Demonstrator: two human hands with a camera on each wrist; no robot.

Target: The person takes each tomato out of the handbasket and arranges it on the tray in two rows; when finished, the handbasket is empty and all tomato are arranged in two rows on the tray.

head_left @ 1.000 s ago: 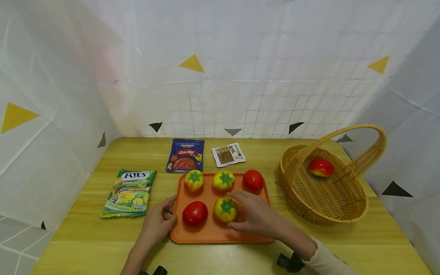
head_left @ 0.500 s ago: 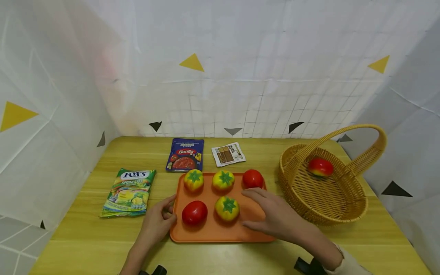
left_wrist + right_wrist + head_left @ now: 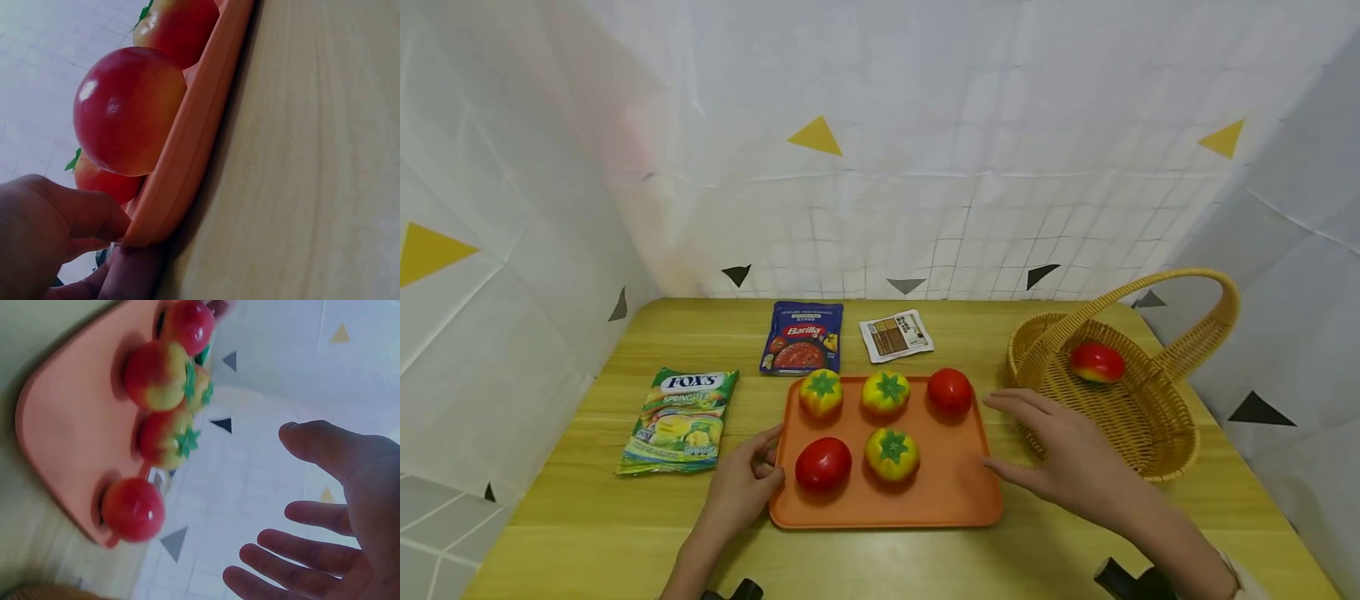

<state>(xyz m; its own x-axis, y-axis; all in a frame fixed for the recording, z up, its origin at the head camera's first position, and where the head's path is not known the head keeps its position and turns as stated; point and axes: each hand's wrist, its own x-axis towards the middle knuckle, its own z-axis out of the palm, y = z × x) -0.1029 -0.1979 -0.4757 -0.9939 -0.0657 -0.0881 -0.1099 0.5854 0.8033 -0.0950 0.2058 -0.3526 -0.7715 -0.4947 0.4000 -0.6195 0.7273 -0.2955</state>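
Note:
An orange tray (image 3: 951, 492) lies on the table, with several toy fruits on it. Three are yellow-red with green star-shaped leaf caps: a back-left fruit (image 3: 822, 395), a back-middle fruit (image 3: 885, 394) and a front-middle fruit (image 3: 892, 455). Plain red sides show on a front-left fruit (image 3: 823, 465) and a back-right fruit (image 3: 950, 391). My left hand (image 3: 741, 483) grips the tray's left rim; in the left wrist view its thumb (image 3: 94, 209) lies over the edge, other fingers beneath. Nothing is in my right hand (image 3: 1075, 458), which hovers off the tray's right edge, thumb and fingers spread.
To the right stands a wicker basket (image 3: 1026, 400) with a tall handle, one red fruit (image 3: 1097, 362) inside. A blue Barilla pouch (image 3: 802, 337) and a small white packet (image 3: 897, 336) lie behind the tray. The green Fox's bag (image 3: 679, 421) is at the left.
My right hand has left the front-middle fruit and moved right, past the tray's right edge. That fruit stays on the tray, slightly shifted. The left hand keeps its place at the rim.

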